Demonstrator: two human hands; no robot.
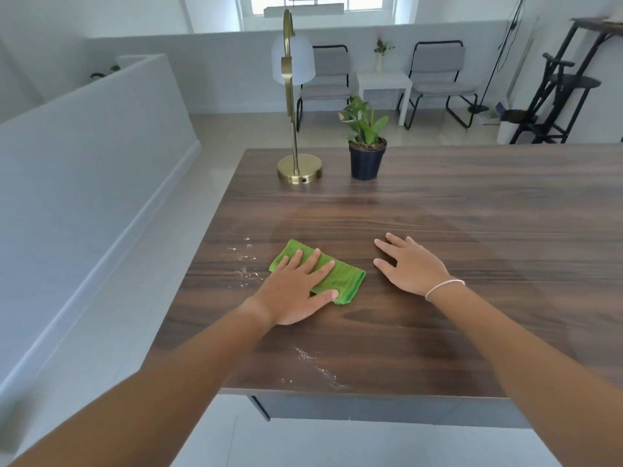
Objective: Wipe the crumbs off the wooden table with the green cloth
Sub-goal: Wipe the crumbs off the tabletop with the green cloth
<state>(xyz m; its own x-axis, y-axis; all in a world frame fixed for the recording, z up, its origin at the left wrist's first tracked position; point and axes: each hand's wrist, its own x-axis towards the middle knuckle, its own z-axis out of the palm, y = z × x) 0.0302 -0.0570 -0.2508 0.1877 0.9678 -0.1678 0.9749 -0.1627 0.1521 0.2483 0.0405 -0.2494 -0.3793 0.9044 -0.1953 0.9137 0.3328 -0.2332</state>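
Pressing flat, my left hand [296,291] lay open on the green cloth [323,274] near the wooden table [472,214]'s left edge, crumbs [244,261] just beside it; my right hand [413,264] rested open nearby.

The left hand [296,291] covers the near-left part of the green cloth [340,278], so the shape of the cloth there cannot be seen. Both forearms are cut by the bottom edge of the picture, and the wooden table [472,230] runs out at the right edge. The crumbs [244,261] are too small to tell what they are (only pale specks). The lamp [293,96] loses its top at the upper edge.
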